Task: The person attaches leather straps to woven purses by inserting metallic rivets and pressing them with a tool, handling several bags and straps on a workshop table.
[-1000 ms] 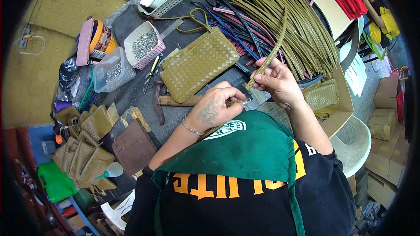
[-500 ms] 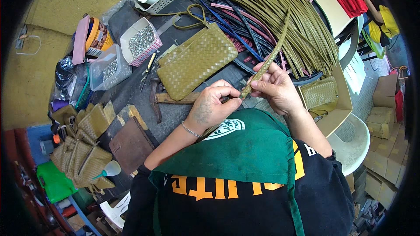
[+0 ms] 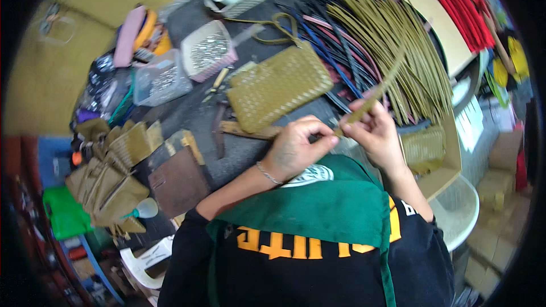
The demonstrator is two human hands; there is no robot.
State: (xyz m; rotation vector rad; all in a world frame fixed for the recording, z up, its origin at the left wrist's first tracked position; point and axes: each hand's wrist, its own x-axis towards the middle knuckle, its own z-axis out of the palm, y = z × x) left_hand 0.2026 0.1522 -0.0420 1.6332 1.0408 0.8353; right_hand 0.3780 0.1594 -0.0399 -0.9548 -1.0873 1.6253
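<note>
Olive-green strap of woven, leather-like material (image 3: 389, 77), narrow and slightly curved: located above the near edge of the dark tabletop (image 3: 196, 112), in front of the wearer's green cloth apron (image 3: 301, 204). From my remote station, I observed it slanting up and to the right, its upper end overlapping, in my view, the fanned bundle of thin olive strips (image 3: 398, 57).

Right hand (image 3: 374, 132): grip pinching the strap near its lower end, thumb on the near side and fingers behind. Left hand (image 3: 297, 146): grip pinching the lowest tip of the strap between thumb and forefinger, just beside the right fingers. Motion blur prevented me from resolving finer detail at that point. A silver-coloured chain bracelet (image 3: 267, 173) encircled the left wrist.

Beyond the hands, I recorded a flat, rectangular olive woven pouch (image 3: 278, 88) lying on the tabletop. A hammer with a wooden handle (image 3: 250, 131) lay just beside the pouch, its handle end reaching toward the left hand. Farther left, I noted a white, pink-sided open box (image 3: 230, 59) containing small metal pieces, adjacent to a clear plastic tub (image 3: 151, 95). A flat brown rectangular panel (image 3: 179, 182) lay left of the left forearm.
</note>
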